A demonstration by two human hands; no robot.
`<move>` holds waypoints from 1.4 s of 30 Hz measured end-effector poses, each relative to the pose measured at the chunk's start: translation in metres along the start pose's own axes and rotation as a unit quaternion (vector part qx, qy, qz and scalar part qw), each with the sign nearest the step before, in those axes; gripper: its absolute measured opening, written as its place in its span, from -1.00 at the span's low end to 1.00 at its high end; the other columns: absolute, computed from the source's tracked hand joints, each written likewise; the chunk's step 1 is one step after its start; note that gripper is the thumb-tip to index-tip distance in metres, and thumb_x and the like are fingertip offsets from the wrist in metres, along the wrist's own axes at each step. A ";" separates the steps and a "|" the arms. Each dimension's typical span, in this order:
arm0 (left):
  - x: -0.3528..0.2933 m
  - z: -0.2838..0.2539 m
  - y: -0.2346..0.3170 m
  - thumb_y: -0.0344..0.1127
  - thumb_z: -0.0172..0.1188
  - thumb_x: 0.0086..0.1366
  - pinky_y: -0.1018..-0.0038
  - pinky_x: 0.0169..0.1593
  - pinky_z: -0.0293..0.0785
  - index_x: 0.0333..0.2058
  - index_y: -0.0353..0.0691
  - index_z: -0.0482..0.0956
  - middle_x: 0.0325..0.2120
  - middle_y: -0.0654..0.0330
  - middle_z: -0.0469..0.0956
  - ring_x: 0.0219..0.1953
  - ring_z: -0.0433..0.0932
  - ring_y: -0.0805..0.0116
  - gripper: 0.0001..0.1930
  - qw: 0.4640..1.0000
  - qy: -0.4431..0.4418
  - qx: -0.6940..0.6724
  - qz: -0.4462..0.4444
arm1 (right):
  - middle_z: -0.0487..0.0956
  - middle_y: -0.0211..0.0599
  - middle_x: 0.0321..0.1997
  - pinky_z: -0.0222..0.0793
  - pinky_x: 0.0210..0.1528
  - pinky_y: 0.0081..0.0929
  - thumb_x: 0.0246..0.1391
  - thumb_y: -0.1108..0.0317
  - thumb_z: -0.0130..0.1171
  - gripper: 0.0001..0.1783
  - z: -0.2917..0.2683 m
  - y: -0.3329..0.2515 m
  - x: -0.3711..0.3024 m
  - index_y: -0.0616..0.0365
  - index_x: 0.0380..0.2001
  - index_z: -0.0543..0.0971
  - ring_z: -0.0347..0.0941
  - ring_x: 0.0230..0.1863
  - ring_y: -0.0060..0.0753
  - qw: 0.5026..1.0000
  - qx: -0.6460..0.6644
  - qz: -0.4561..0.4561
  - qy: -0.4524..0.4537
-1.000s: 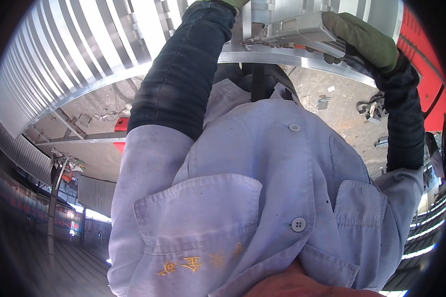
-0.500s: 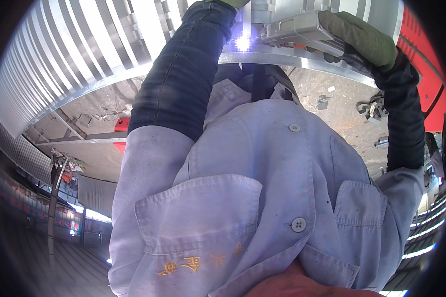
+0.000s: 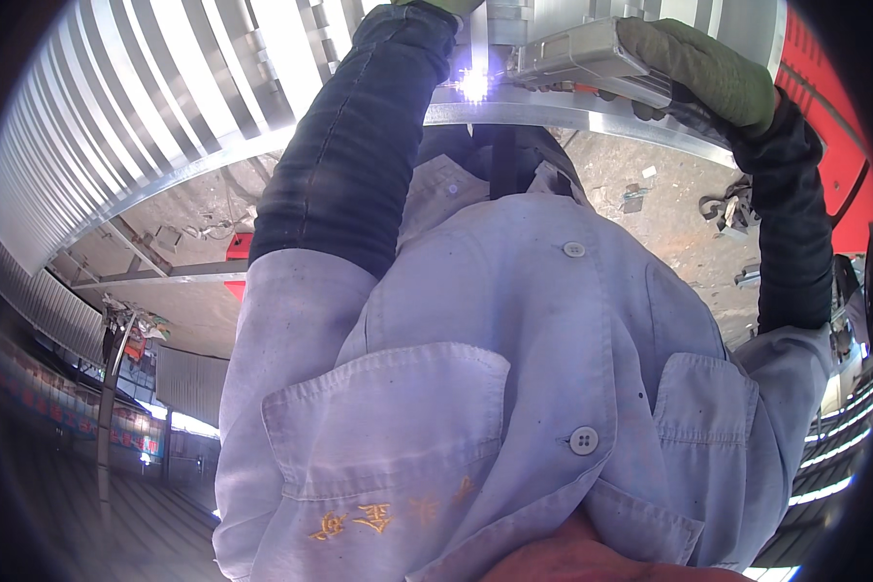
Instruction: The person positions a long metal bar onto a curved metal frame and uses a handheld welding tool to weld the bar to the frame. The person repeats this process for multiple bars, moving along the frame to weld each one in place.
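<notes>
From here I see the right hand (image 3: 703,73) clamped around the grey tool (image 3: 567,60), upper right, apparently angled so its tip meets the spark (image 3: 474,85), top centre; the left hand (image 3: 453,5), cropped above, I cannot read.

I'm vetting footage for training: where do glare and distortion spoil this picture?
Head view: a violet-white flare washes out detail beside the tool; head view: the slats look bleached; head view: the rail bows, probably lens distortion, and the picture's corners go black.
</notes>
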State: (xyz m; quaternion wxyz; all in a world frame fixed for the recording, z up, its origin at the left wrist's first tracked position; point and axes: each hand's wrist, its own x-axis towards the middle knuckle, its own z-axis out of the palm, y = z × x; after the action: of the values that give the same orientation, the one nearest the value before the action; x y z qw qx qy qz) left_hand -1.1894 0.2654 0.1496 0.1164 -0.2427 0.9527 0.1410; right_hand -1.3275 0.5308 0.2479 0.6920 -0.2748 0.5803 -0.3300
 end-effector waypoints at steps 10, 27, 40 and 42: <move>-0.003 -0.023 0.012 0.43 -0.36 0.55 0.06 0.66 -0.51 0.48 -0.36 0.23 0.54 -0.10 0.16 0.65 -0.20 -0.04 -0.06 0.988 -0.082 -0.099 -0.091 | 0.54 -0.09 0.17 0.61 0.15 -0.31 0.41 0.48 0.11 -0.27 -0.008 0.017 -0.005 -0.02 0.58 0.20 0.61 0.07 -0.18 0.984 -0.137 -0.112 -0.019; 0.000 0.010 0.002 0.35 -0.23 0.52 -0.02 0.64 -0.49 0.36 -0.36 0.44 0.53 0.01 0.21 0.65 -0.22 -0.11 -0.15 0.999 0.005 -0.039 -0.020 | 0.52 -0.03 0.17 0.65 0.08 -0.31 0.26 0.57 0.27 -0.11 -0.022 0.026 -0.020 -0.01 0.59 0.17 0.64 -0.02 -0.15 0.904 -0.347 -0.250 0.001; 0.001 0.026 -0.010 0.11 0.19 0.37 -0.24 0.60 -0.33 -0.08 -0.36 0.73 0.39 0.07 0.40 0.60 -0.07 -0.22 -0.45 0.994 0.095 -0.011 0.054 | 0.49 -0.06 0.20 0.65 0.06 -0.36 0.44 0.49 0.11 -0.34 -0.014 0.026 -0.018 0.10 0.54 0.25 0.64 0.03 -0.24 0.996 0.090 0.026 0.007; 0.000 0.021 -0.008 0.11 0.19 0.37 -0.24 0.60 -0.33 -0.08 -0.35 0.73 0.38 0.07 0.41 0.60 -0.06 -0.22 -0.45 0.995 0.085 -0.014 0.049 | 0.49 -0.05 0.20 0.65 0.06 -0.36 0.42 0.51 0.12 -0.31 -0.011 0.026 -0.011 0.07 0.55 0.23 0.64 0.03 -0.21 0.999 0.007 -0.035 -0.005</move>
State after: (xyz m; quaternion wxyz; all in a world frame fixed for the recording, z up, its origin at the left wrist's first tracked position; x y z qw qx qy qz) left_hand -1.1817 0.2655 0.1281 0.0245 -0.2086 0.9679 0.1382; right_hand -1.3363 0.5561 0.2326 0.6849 -0.2912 0.5647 -0.3567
